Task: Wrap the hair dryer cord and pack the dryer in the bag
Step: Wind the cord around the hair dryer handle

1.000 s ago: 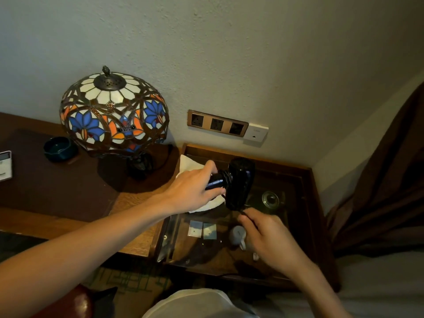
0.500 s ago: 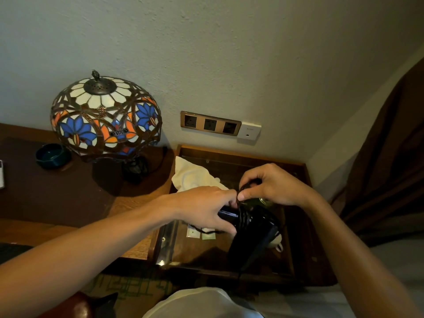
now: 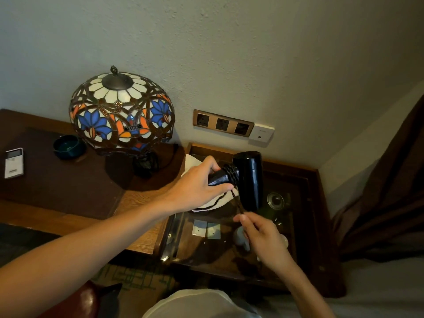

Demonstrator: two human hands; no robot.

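Observation:
A black hair dryer (image 3: 249, 177) hangs in the air above a glass-topped side table (image 3: 307, 203). My left hand (image 3: 197, 187) grips its handle, and several turns of black cord (image 3: 231, 176) sit wound round the handle by the barrel. A loose stretch of cord runs down from the coils to my right hand (image 3: 259, 235), which pinches it below the barrel. A white cloth bag (image 3: 206, 200) with a dark drawstring lies on the table under my left hand, mostly hidden.
A stained-glass lamp (image 3: 121, 113) stands on the wooden desk (image 3: 68, 203) at left, with a dark bowl (image 3: 68, 146) and a white remote (image 3: 14, 162). Wall sockets (image 3: 223, 122) are behind. A glass lid (image 3: 275, 200), white cups and sachets sit on the table. A brown curtain (image 3: 385, 198) hangs at right.
My right hand came from above the handle down below the barrel, drawing the cord with it. The dryer swung back up, barrel standing upright again. The view shifted right.

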